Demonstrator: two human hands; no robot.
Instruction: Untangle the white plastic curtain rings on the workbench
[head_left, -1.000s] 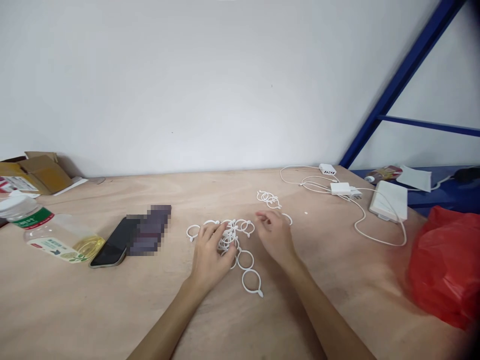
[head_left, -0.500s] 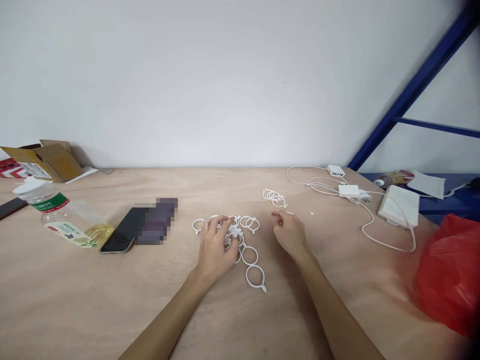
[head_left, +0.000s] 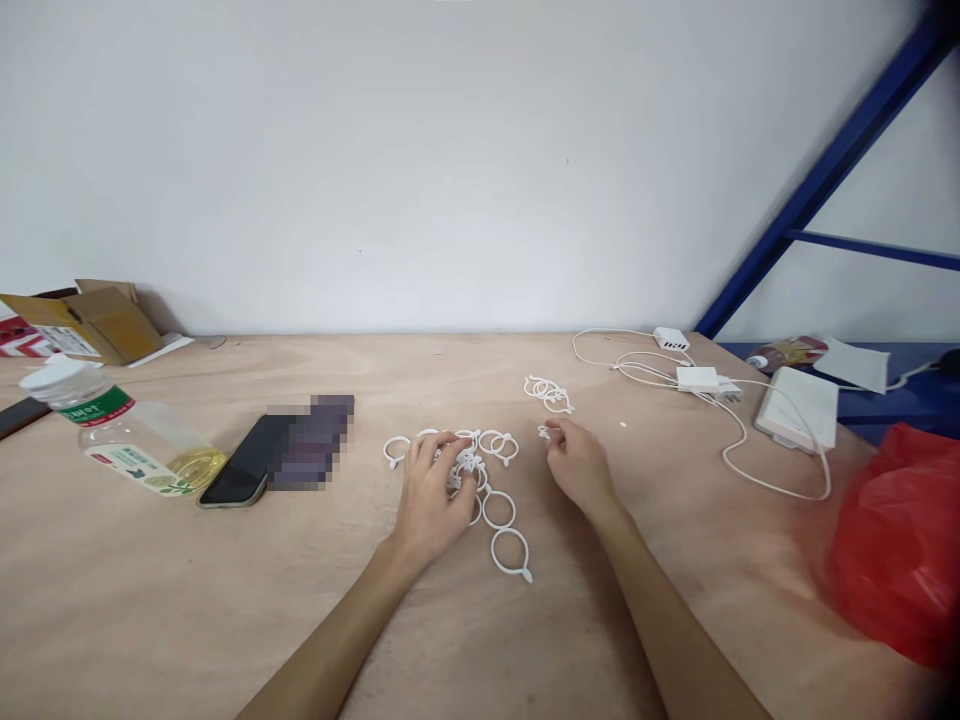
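Note:
My left hand (head_left: pixel 433 490) rests over a pile of white plastic rings (head_left: pixel 474 465), its fingers spread and bent onto them; it hides part of the pile. Several of these rings have small leaf-shaped tabs. Two of them, a ring (head_left: pixel 499 510) and a lower ring (head_left: pixel 510 552), lie in a line on the near side. To the right, my right hand (head_left: pixel 576 458) is closed in a pinch on a white ring (head_left: pixel 543 432), mostly hidden behind the fingers. Just beyond it lies a smaller group of white rings (head_left: pixel 550 393).
On the left are a bottle (head_left: pixel 124 440) with yellow liquid, a phone (head_left: pixel 247 465) and a cardboard box (head_left: pixel 112 320). White cables and a charger (head_left: pixel 697 379), a white box (head_left: pixel 799 410) and a red plastic bag (head_left: pixel 896 550) are on the right. A blue metal frame (head_left: pixel 817 170) stands behind.
A white ring now shows at my right fingertips, where it was barely visible before. My left hand has stayed over the pile.

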